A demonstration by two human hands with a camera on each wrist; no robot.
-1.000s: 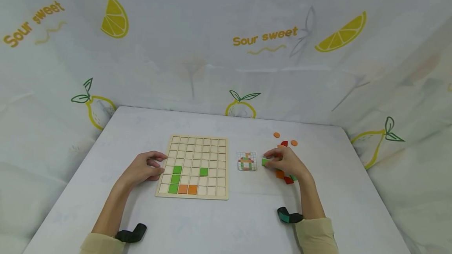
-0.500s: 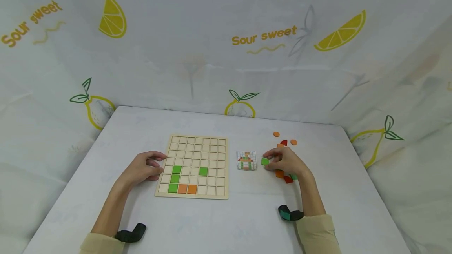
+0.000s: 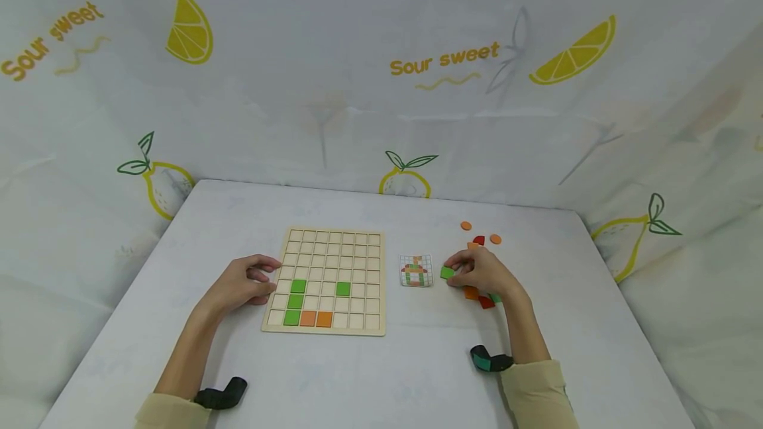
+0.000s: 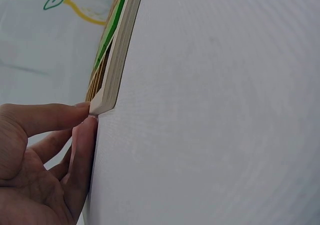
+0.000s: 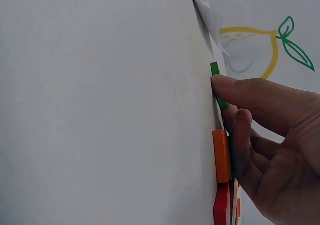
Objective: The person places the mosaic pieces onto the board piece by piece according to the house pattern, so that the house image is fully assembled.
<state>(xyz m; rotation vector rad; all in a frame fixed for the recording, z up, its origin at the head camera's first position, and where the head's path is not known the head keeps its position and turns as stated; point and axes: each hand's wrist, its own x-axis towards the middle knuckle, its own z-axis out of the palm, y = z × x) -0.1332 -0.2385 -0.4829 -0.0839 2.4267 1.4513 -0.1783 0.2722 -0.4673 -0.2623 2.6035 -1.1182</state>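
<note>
My left hand (image 3: 241,281) rests at the left edge of a wooden grid board (image 3: 365,327). Its thumb and forefinger touch the rim, apart from each other; the left wrist view shows the thumb at the board's corner. In the board's lower part lie several green square tiles (image 3: 296,301) and two orange square tiles (image 3: 308,319). On the right, my right hand (image 3: 485,273) pinches a green square tile (image 3: 446,273) between thumb and fingers, low at the tabletop; the thumb shows against this green tile (image 5: 215,69) in the right wrist view.
A pattern card (image 3: 416,271) lies between the board and the right hand. Loose orange tiles (image 3: 471,292) and red pieces (image 3: 487,302) lie partly hidden under that hand. Two orange discs (image 3: 466,225) sit farther back. A printed cloth (image 3: 322,85) hangs behind the table.
The head view has shifted very slightly. Both hands stay in nearly the same place, the right one still pinching the green tile, and the tiles on the board are unchanged.
</note>
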